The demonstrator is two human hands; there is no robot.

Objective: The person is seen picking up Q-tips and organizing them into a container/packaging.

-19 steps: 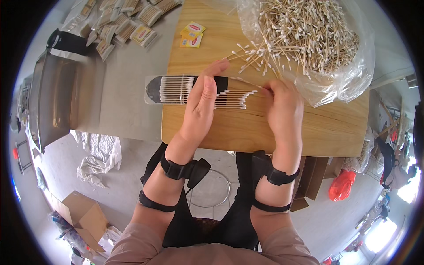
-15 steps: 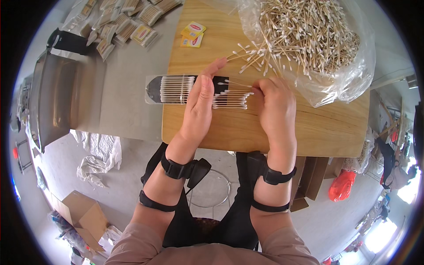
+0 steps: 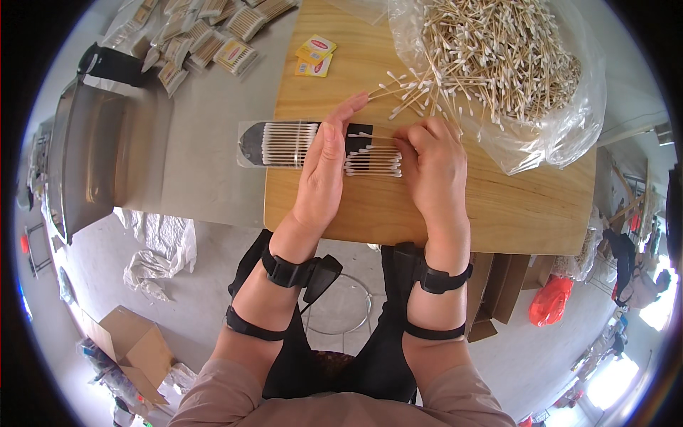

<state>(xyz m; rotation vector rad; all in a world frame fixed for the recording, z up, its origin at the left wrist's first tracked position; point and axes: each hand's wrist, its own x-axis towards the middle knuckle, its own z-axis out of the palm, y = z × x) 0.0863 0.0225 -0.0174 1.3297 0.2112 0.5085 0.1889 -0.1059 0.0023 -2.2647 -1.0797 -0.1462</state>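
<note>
My left hand (image 3: 321,171) stands on edge across a flat clear pouch (image 3: 245,158), fingers stretched out and holding nothing. Left of it, a neat row of cotton swabs (image 3: 288,144) lies on a black sheet (image 3: 250,142) in the pouch. To its right, more cotton swabs (image 3: 373,164) lie side by side, partly over the black sheet, their middles hidden by the hand. My right hand (image 3: 435,160) is closed at their right end, its fingertips pinching a cotton swab (image 3: 382,136) that points left. The fingers partly cover its right end.
A big heap of loose swabs (image 3: 501,64) fills a clear plastic bag (image 3: 580,135) at the far right of the wooden board (image 3: 498,213). Yellow cards (image 3: 315,48) lie at the back. Several filled packs (image 3: 236,55) and a metal box (image 3: 89,156) are on the left.
My right hand has shifted slightly left and up, bringing its fingertips closer to the swabs. The left hand stays nearly in place.
</note>
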